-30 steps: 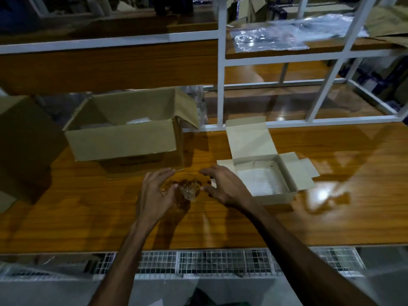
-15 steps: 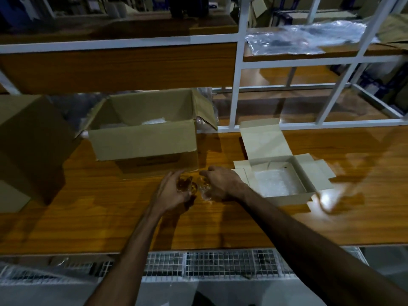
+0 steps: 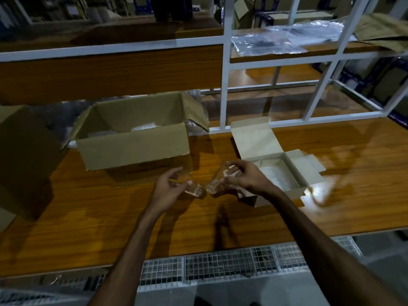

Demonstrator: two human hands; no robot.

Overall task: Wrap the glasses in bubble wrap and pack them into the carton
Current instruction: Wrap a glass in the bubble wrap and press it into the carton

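I hold two clear drinking glasses above the wooden table. My left hand grips the left glass, tilted with its base pointing right. My right hand grips the right glass, tilted with its base pointing left and down. The two bases nearly touch. A small open carton lined with bubble wrap lies just right of my right hand. A larger open brown carton stands behind my left hand, with some bubble wrap inside.
A dark brown box stands at the left edge. A white metal shelf frame rises behind the cartons, with plastic sheeting on its upper shelf. A wire mesh tray runs below the table's front edge.
My hands closed on the glasses, lifted them off the table and drew them apart, one in each hand. The camera moved closer.
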